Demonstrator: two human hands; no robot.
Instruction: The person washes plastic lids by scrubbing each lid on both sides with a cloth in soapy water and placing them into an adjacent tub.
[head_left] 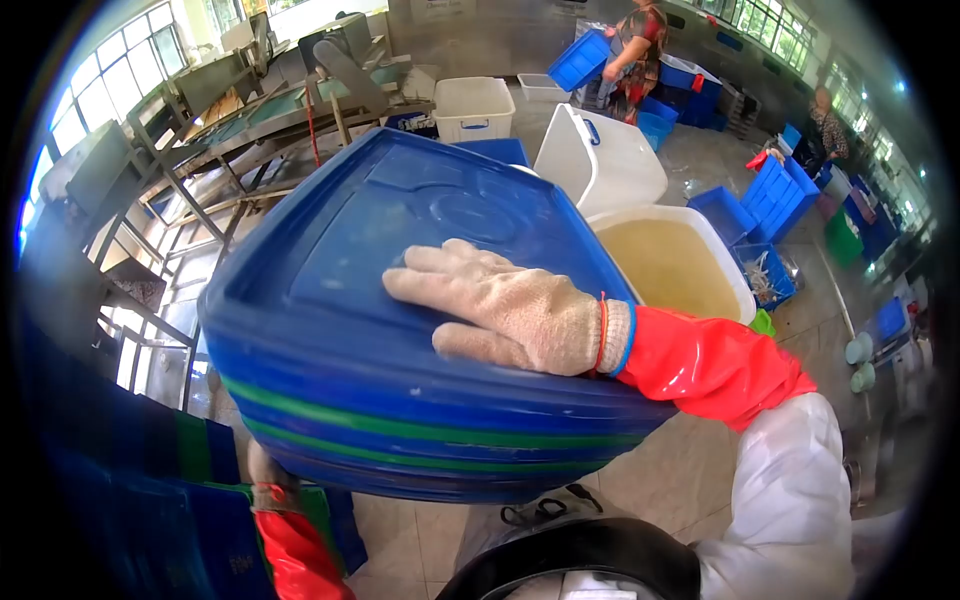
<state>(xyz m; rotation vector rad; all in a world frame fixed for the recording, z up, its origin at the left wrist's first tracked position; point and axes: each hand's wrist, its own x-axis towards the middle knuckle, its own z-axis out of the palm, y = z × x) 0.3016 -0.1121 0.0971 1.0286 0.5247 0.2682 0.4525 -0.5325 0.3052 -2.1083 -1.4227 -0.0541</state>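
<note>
A tall stack of blue and green plastic lids (350, 230) is held up in front of my body, tilted, its top face toward me. My right hand (500, 310), in a pale knitted glove with a red sleeve cover, lies flat on the top lid with its fingers spread. At the lower left edge of the stack, my left hand (268, 470), gloved too, grips from below; its fingers are mostly hidden behind the lids. More blue and green plastic pieces (190, 500) are piled at the lower left, below that hand.
A white tub of cloudy yellowish liquid (670, 255) stands to the right, with a tilted white tub (600, 160) behind it. Blue crates (775, 200) are further right. Metal conveyor frames (200, 150) stand at left. A person (640, 60) at the back holds a blue crate.
</note>
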